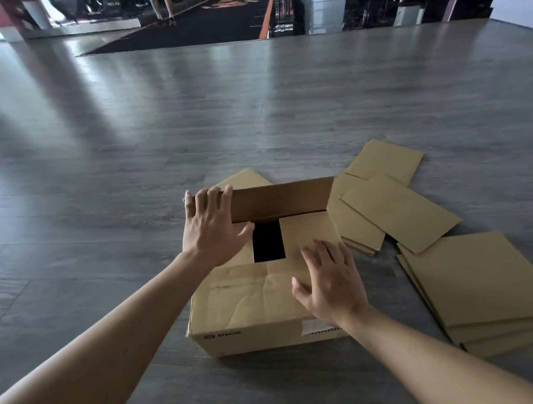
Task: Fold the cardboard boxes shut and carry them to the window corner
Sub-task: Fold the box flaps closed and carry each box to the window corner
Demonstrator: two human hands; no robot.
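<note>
Resting on grey floor (136,177): cardboard box (251,309), far flap (283,201) upright; left hand (213,231) flat against it, right hand (331,278) spread flat on folded flap; flattened cardboard (476,284) beside.

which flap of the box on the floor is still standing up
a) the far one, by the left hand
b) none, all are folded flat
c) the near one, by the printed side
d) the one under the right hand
a: the far flap of the box stands upright with the left hand on its end, while the right hand rests on a flap already lying flat.
</note>
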